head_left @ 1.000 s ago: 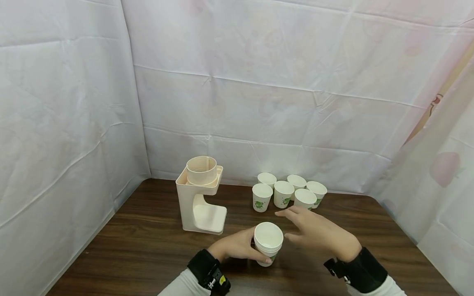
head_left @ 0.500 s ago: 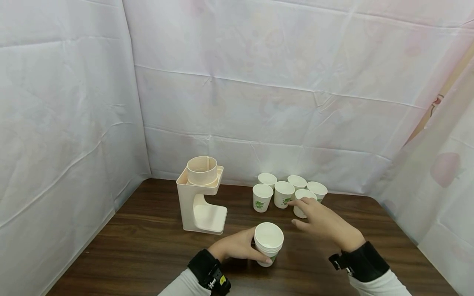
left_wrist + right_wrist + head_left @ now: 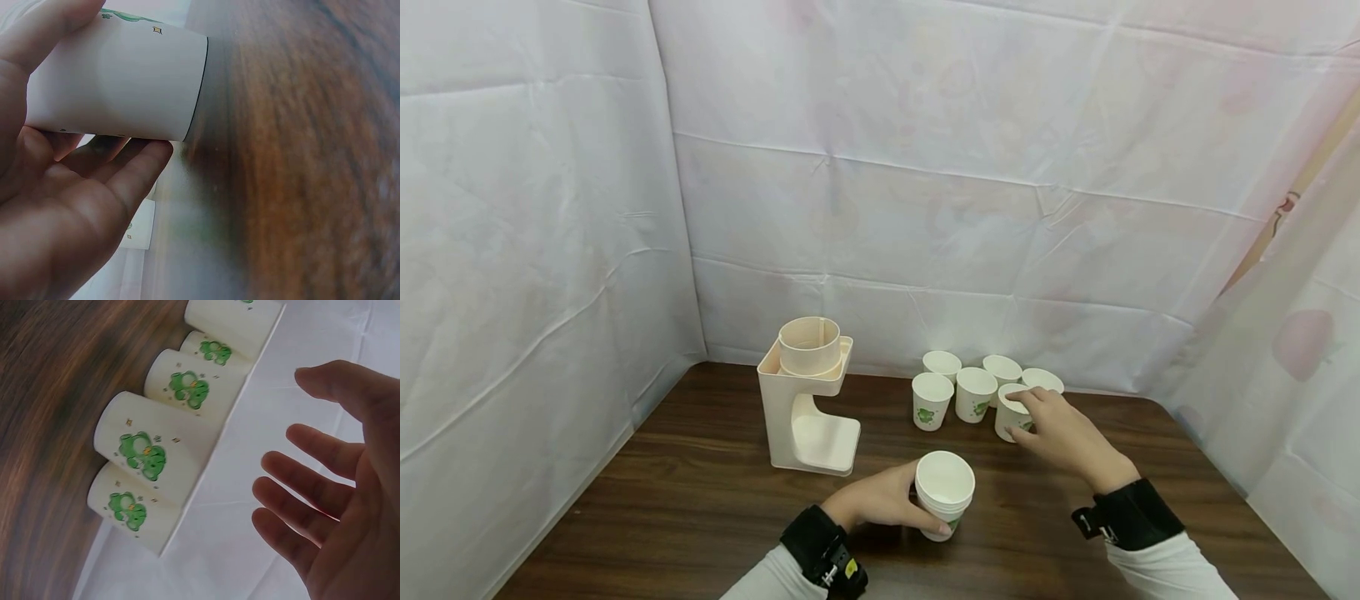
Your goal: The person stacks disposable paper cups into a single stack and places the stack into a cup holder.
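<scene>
Here's my left hand (image 3: 883, 498), thumb and fingers curled round an upright stack of paper cups (image 3: 945, 492) well forward of the table's (image 3: 685, 500) back edge, while my right hand (image 3: 1063, 433) hovers with fingers parted and nothing in their grasp, right at the front-right cup (image 3: 1009, 423), though I can't tell whether they touch it. Five more cups (image 3: 976, 398) crowd behind it and to its left near that back edge, the rightmost partly hidden by my hand, with white sheeting (image 3: 865, 225) hanging behind; toward the back left corner stands a cream stand (image 3: 780, 425) topped by a round holder (image 3: 808, 360).
</scene>
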Action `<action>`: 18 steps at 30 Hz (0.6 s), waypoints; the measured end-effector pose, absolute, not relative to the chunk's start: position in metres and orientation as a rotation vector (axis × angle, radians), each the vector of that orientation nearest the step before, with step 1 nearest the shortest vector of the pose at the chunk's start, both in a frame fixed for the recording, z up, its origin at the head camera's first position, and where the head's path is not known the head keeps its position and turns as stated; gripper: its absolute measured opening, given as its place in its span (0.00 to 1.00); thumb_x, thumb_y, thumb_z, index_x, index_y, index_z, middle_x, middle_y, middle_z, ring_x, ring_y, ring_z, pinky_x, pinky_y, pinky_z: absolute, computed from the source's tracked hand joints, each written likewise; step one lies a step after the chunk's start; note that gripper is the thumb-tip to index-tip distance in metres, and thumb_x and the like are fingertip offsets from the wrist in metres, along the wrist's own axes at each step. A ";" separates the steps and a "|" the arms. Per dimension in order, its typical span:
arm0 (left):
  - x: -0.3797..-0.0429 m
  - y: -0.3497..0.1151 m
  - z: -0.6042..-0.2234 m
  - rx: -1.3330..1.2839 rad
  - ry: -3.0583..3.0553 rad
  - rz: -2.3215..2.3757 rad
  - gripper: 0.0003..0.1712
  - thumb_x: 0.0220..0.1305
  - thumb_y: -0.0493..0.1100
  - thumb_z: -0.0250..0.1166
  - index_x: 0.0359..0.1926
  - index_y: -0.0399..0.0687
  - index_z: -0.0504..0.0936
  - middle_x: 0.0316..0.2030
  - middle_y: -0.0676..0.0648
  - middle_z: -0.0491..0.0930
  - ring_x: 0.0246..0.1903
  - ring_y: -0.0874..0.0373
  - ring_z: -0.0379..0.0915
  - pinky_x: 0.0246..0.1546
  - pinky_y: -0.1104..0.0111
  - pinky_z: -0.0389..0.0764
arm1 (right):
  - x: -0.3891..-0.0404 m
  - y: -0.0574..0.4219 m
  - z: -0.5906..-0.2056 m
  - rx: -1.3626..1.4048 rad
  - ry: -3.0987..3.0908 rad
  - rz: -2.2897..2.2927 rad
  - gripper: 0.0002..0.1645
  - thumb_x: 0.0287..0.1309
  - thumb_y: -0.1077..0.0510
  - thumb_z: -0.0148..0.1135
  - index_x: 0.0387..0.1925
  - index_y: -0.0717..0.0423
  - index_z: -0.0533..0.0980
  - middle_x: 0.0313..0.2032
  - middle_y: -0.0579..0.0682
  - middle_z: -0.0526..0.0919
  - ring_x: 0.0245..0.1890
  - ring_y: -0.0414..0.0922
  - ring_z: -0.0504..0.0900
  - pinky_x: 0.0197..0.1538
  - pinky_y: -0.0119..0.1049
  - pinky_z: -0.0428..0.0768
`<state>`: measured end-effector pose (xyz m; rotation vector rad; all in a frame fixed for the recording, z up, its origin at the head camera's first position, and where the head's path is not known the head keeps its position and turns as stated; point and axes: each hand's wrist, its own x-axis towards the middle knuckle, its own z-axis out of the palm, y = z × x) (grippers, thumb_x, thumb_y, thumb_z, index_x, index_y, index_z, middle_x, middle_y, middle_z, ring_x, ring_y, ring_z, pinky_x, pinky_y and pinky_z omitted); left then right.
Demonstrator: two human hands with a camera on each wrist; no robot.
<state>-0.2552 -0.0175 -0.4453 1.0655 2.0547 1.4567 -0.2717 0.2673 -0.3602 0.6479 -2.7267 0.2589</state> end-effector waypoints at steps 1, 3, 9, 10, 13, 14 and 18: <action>-0.255 -0.018 -0.445 1.066 2.053 1.457 0.42 0.47 0.48 0.74 0.62 0.66 0.63 0.52 0.59 0.74 0.52 0.64 0.67 0.57 0.63 0.65 | -0.274 0.269 -0.361 0.635 -2.732 0.260 0.28 0.54 0.50 0.64 0.54 0.58 0.72 0.51 0.59 0.76 0.50 0.56 0.72 0.46 0.54 0.76; -0.256 -0.018 -0.445 1.071 2.053 1.455 0.42 0.47 0.48 0.74 0.62 0.66 0.63 0.52 0.59 0.74 0.52 0.64 0.67 0.57 0.63 0.65 | -0.279 0.271 -0.362 0.613 -2.730 0.256 0.28 0.55 0.49 0.63 0.54 0.59 0.72 0.51 0.61 0.76 0.50 0.57 0.71 0.47 0.55 0.75; -0.256 -0.017 -0.446 1.084 2.055 1.449 0.42 0.47 0.48 0.74 0.62 0.66 0.63 0.52 0.59 0.73 0.52 0.65 0.67 0.57 0.63 0.65 | -0.296 0.277 -0.365 0.553 -2.699 0.252 0.29 0.56 0.48 0.63 0.52 0.63 0.73 0.50 0.64 0.76 0.52 0.60 0.70 0.50 0.58 0.74; -0.256 -0.017 -0.446 1.082 2.057 1.450 0.42 0.47 0.48 0.74 0.62 0.66 0.63 0.52 0.59 0.74 0.52 0.65 0.67 0.57 0.63 0.65 | -0.298 0.277 -0.365 0.548 -2.701 0.258 0.29 0.56 0.47 0.62 0.52 0.63 0.73 0.51 0.64 0.75 0.52 0.60 0.70 0.50 0.58 0.73; -0.255 -0.017 -0.446 1.077 2.066 1.455 0.42 0.47 0.49 0.74 0.61 0.66 0.63 0.52 0.59 0.74 0.52 0.65 0.68 0.57 0.64 0.65 | -0.305 0.279 -0.367 0.547 -2.713 0.276 0.30 0.57 0.46 0.61 0.52 0.64 0.72 0.51 0.65 0.75 0.52 0.61 0.69 0.50 0.59 0.72; -0.255 -0.017 -0.445 1.075 2.070 1.457 0.42 0.46 0.49 0.74 0.61 0.66 0.64 0.52 0.59 0.74 0.52 0.65 0.68 0.57 0.64 0.65 | -0.307 0.279 -0.367 0.549 -2.720 0.284 0.31 0.57 0.45 0.61 0.53 0.64 0.72 0.51 0.65 0.74 0.53 0.61 0.68 0.51 0.60 0.72; -0.254 -0.017 -0.445 1.067 2.087 1.456 0.42 0.45 0.49 0.75 0.61 0.66 0.64 0.51 0.59 0.75 0.51 0.65 0.68 0.57 0.64 0.66 | -0.315 0.280 -0.370 0.564 -2.748 0.294 0.33 0.57 0.44 0.61 0.54 0.66 0.72 0.52 0.66 0.74 0.54 0.63 0.66 0.54 0.61 0.69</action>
